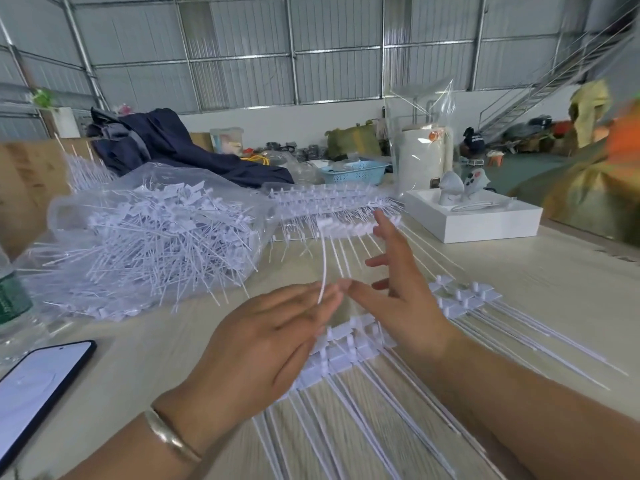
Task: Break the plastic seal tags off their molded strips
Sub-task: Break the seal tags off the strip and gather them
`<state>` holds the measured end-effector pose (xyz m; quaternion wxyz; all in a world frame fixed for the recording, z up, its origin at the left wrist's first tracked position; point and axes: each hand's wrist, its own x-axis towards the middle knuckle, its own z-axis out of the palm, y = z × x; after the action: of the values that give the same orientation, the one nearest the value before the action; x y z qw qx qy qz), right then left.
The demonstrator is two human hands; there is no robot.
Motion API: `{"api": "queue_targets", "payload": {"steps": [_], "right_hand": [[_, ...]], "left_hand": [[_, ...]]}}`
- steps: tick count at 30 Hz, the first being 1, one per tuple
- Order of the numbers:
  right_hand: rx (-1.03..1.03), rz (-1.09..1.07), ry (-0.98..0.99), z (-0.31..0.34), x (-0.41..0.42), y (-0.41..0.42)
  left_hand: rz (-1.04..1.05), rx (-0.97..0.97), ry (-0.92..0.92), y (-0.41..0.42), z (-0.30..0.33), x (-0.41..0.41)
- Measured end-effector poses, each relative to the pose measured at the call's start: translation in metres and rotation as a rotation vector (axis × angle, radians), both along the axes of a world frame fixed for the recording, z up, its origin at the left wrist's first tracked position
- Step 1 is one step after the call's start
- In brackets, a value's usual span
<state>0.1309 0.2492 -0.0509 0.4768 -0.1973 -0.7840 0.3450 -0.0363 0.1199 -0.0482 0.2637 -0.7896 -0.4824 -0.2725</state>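
A single white seal tag (323, 261) curves upward from my left hand (266, 344), which pinches its thin tail between the fingertips; the tag's flat head is at the top. My right hand (398, 289) hovers beside it with fingers spread and holds nothing, its index tip close to my left fingertips. Under both hands lies a molded strip (349, 344) of tags, tails running toward me. Another strip (460, 296) lies to the right. More strips (332, 199) are stacked at the back. A clear bag (156, 237) on the left holds a heap of separated tags.
A phone (38, 386) and a water bottle (10, 299) sit at the left edge of the table. A white box (485, 223) stands at the back right, behind it a white cylinder in clear wrap (422, 157), a blue basket (353, 171) and dark cloth (180, 143). A person's blurred clothing (606, 161) is at far right.
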Motion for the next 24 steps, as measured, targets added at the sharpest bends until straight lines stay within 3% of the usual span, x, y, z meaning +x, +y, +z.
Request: {"api": "queue_targets", "payload": {"steps": [4, 7, 9, 14, 18, 24], "right_hand": [[0.38, -0.118, -0.191, 0.021, 0.01, 0.004], [0.505, -0.195, -0.163, 0.035, 0.012, 0.0], [0.585, -0.266, -0.198, 0.037, 0.014, -0.002], [0.859, -0.43, -0.294, 0.035, 0.006, -0.004], [0.998, -0.571, -0.249, 0.035, -0.011, -0.021], [1.021, -0.321, -0.274, 0.041, -0.01, -0.039]], "left_hand": [[-0.064, -0.046, 0.053, -0.003, -0.001, 0.009], [-0.074, -0.067, 0.055, -0.008, 0.0, 0.012], [-0.07, -0.092, -0.112, -0.011, 0.001, 0.016], [-0.083, -0.144, -0.807, -0.016, 0.011, 0.024], [-0.164, -0.235, -1.058, -0.015, 0.019, 0.025], [-0.273, -0.184, -1.27, -0.012, 0.037, 0.031]]}}
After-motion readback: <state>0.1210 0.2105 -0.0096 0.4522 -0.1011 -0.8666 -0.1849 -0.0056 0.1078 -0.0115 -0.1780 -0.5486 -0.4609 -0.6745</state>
